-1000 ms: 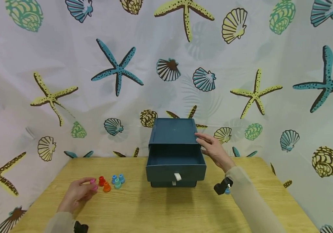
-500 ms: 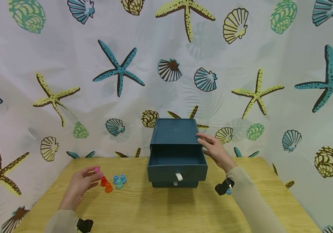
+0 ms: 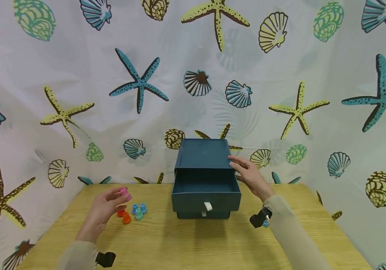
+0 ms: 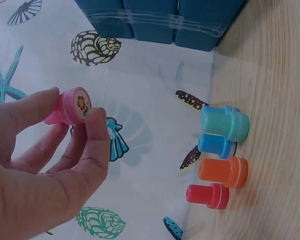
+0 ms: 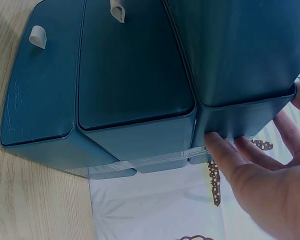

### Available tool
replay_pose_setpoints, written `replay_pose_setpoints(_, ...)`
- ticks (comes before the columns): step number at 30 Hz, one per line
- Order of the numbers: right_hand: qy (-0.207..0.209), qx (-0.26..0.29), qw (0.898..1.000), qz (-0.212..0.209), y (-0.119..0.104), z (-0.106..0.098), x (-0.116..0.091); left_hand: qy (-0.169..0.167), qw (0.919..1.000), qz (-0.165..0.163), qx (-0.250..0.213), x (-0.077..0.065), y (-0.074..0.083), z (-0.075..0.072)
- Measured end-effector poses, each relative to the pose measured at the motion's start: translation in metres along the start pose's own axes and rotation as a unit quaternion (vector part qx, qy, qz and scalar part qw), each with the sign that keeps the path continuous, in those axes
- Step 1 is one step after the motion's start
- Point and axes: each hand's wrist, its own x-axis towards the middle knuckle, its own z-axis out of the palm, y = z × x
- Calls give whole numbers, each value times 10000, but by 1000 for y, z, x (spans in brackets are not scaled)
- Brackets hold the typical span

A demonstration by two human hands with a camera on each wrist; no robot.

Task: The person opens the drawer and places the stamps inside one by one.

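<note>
My left hand (image 3: 102, 210) is raised over the left part of the table, pinching a pink toy stamp (image 3: 125, 193) between thumb and fingers. In the left wrist view the stamp's round end (image 4: 81, 104) shows a flower picture. Below stand a red stamp (image 4: 208, 196), an orange stamp (image 4: 223, 171), a teal stamp (image 4: 225, 124) and blue stamps (image 3: 143, 208). My right hand (image 3: 251, 177) rests its extended fingers against the right side of a dark blue drawer cabinet (image 3: 203, 154). The cabinet's top drawer (image 3: 189, 202) is pulled out, and no item shows inside it.
White pull tabs (image 3: 208, 206) hang on the drawer fronts. Another blue stamp (image 3: 265, 223) is partly hidden behind the right wrist camera (image 3: 260, 217). A cloth (image 3: 166, 37) printed with shells and starfish hangs behind the wooden table (image 3: 193, 247).
My left hand has lifted the pink stamp from beside the red one and carried it up and to the right. My right hand keeps its place on the cabinet.
</note>
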Motion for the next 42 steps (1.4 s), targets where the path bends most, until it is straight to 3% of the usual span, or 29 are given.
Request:
replay_pose_setpoints(13, -34, 30, 10000, 34, 4, -1, -2, 502, 9952, 839, 65, -1, 9, 39)
replay_pose_setpoints(19, 25, -14, 10000, -6, 3, -2, -4, 733, 9916, 1062, -113, -1, 14, 52)
replay_pose_setpoints(32, -7, -32, 10000, -5, 1, -2, -2, 117, 9907, 1324, -285, -4, 37, 72)
replay_pose_setpoints(42, -5, 10, 10000, 2, 0, -1, 0, -174, 9900, 1399, -22, -5, 46, 78)
